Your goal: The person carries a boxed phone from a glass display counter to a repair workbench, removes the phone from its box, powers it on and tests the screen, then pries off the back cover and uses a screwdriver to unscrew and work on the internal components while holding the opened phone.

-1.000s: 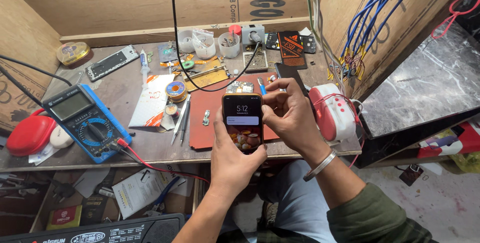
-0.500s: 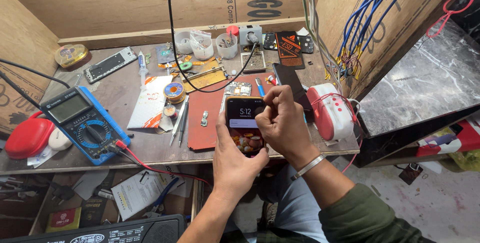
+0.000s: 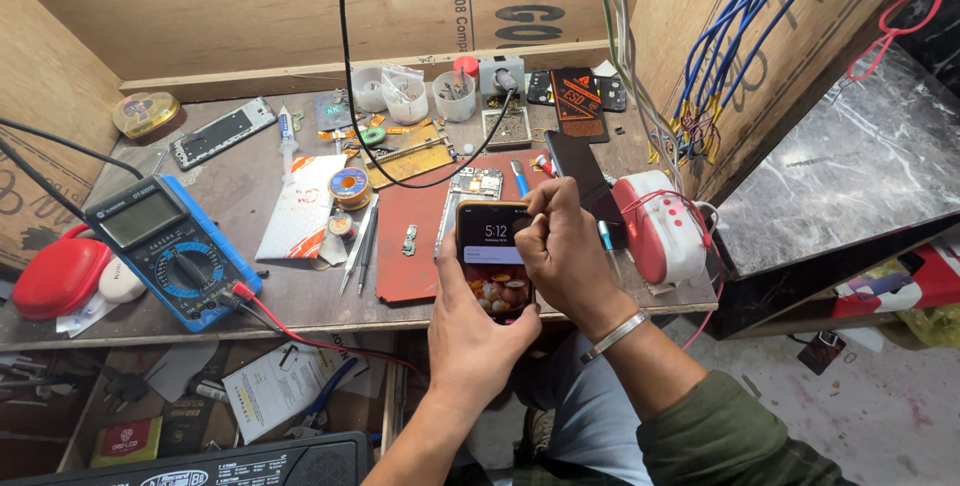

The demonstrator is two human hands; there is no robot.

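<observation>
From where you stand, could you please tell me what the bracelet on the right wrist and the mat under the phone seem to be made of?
The bracelet looks like polished metal: silvery with a bright glint. The mat looks like matte rubber or silicone, dull red-brown, lying flat without shine, though I cannot be sure.

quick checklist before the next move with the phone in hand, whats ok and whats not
1. Phone held firmly: ok, the left hand wraps it from below.
2. Screen lit: ok, it shows a lit display.
3. Right hand placed at the phone's right edge: ok; whether it holds a tool, cannot tell.
4. Landing spot on the red mat: not ok, a small metal part and a circuit board lie on it.
5. Black cable away from the hands: ok, it hangs further back.
6. Multimeter leads away from the phone: ok, they run off to the left.
</observation>
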